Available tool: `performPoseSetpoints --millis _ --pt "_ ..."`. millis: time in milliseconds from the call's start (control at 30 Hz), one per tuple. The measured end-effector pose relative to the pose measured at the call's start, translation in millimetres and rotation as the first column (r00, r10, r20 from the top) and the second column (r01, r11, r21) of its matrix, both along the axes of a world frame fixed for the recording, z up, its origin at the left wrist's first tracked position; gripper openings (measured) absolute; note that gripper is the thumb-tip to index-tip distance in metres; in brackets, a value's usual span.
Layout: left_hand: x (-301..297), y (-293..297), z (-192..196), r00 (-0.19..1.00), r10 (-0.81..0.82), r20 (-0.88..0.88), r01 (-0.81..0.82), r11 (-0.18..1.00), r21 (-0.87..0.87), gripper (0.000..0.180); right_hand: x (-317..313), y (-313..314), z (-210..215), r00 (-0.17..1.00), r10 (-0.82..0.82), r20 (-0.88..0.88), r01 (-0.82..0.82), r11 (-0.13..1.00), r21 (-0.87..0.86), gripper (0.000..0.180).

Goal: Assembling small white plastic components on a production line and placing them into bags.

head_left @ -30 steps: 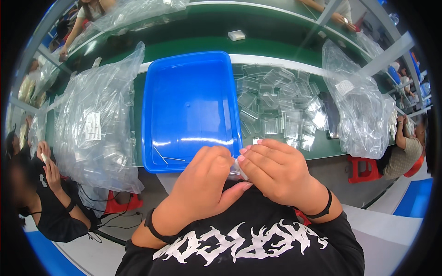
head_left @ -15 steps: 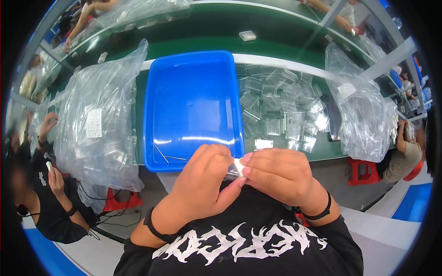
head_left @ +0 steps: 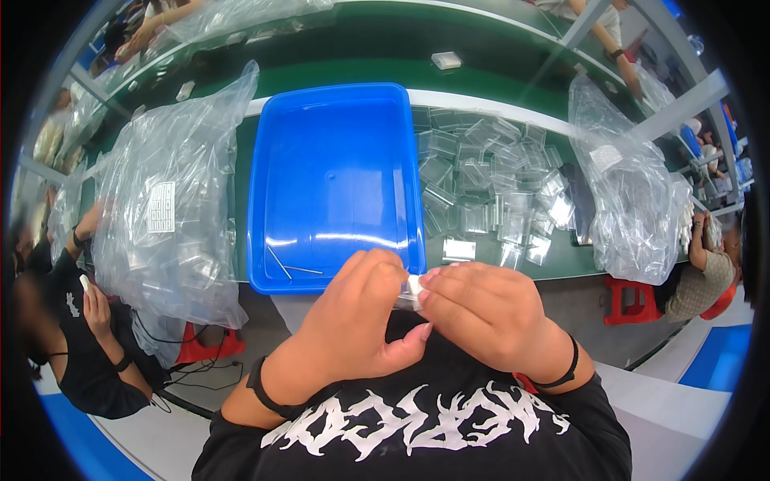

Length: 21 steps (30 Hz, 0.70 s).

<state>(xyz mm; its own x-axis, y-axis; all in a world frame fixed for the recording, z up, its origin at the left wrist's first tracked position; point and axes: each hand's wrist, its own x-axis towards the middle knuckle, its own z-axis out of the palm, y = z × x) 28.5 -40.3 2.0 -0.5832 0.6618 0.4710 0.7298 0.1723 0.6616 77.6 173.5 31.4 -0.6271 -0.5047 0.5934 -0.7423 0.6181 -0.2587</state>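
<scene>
My left hand (head_left: 357, 317) and my right hand (head_left: 489, 313) meet at the near edge of the blue tray. Between their fingertips is a small white piece (head_left: 415, 284) with a clear plastic case (head_left: 407, 300) against it. Fingers cover most of both, so I cannot tell how far one sits inside the other. The right fingers pinch the white end; the left fingers curl over the clear part, with the left thumb sticking out below. The blue tray (head_left: 333, 184) holds two thin metal rods (head_left: 281, 263) in its near left corner.
Many clear plastic cases (head_left: 497, 176) lie heaped right of the tray. Large clear bags stand left (head_left: 172, 208) and right (head_left: 622, 184). A white block (head_left: 446, 60) lies on the green belt (head_left: 361, 48) beyond. Co-workers sit at both sides; red stools (head_left: 634, 301) stand below.
My left thumb has come away from the piece and points lower. The white block on the belt has shifted right. The left co-worker's raised hand has gone down behind the bag.
</scene>
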Motion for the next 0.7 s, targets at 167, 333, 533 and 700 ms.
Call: performPoseSetpoints --millis 167,333,533,700 --pt "1.1 -4.0 1.9 0.995 -0.016 0.098 0.015 1.0 0.004 0.054 -1.9 1.8 -2.9 0.984 0.04 0.172 -0.018 0.991 -0.132 0.025" --pt "0.9 -5.5 3.8 0.994 0.002 0.107 0.0 1.0 -0.018 0.053 -2.5 0.0 -8.0 0.999 0.011 0.049 -0.009 0.999 -0.032 0.023" --pt "1.1 -6.4 4.0 0.998 0.022 0.067 -0.019 0.999 -0.035 0.052 -2.8 -8.0 -3.9 0.999 -0.029 0.031 0.029 1.0 -0.011 0.022" --pt "-0.3 -14.2 -5.4 0.998 0.048 -0.031 -0.048 0.999 0.024 0.047 -9.7 -7.4 1.8 0.979 0.019 0.203 0.02 0.982 -0.186 0.025"
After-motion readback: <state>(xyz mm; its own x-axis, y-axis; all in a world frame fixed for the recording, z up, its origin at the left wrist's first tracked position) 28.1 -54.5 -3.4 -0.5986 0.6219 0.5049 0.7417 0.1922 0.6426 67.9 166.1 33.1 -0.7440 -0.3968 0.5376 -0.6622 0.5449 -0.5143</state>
